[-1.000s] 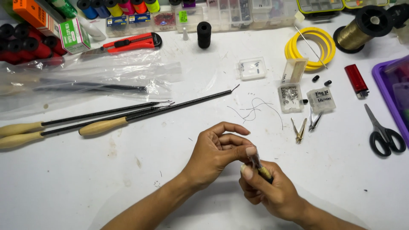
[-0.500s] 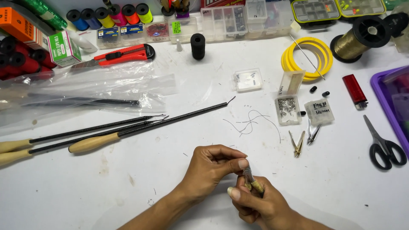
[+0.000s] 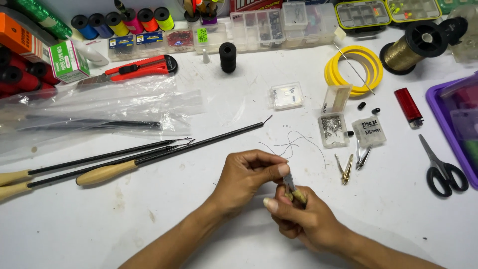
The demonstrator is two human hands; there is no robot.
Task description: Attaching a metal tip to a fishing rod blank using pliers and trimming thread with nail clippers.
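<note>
My left hand (image 3: 246, 177) and my right hand (image 3: 306, 221) meet low in the middle of the white table. Between their fingertips is a small thin tool (image 3: 294, 191) with a metal tip and a yellowish handle. My right hand grips its handle. My left thumb and forefinger pinch at its metal tip. Whether something tiny sits at the tip is too small to tell. Loose dark wire strands (image 3: 294, 144) lie just beyond my hands.
Three long black rods with wooden handles (image 3: 107, 172) lie to the left, below a clear plastic bag (image 3: 94, 112). Small tweezers (image 3: 347, 167), bags of tiny parts (image 3: 333, 129), scissors (image 3: 440, 169), a red lighter (image 3: 409, 107), a yellow coil (image 3: 354, 74), thread spools (image 3: 129, 20) and a red utility knife (image 3: 134, 69) surround them.
My hands stay joined on the small tool with slight finger shifts. The view has tilted, so the table's things sit a bit lower in the picture.
</note>
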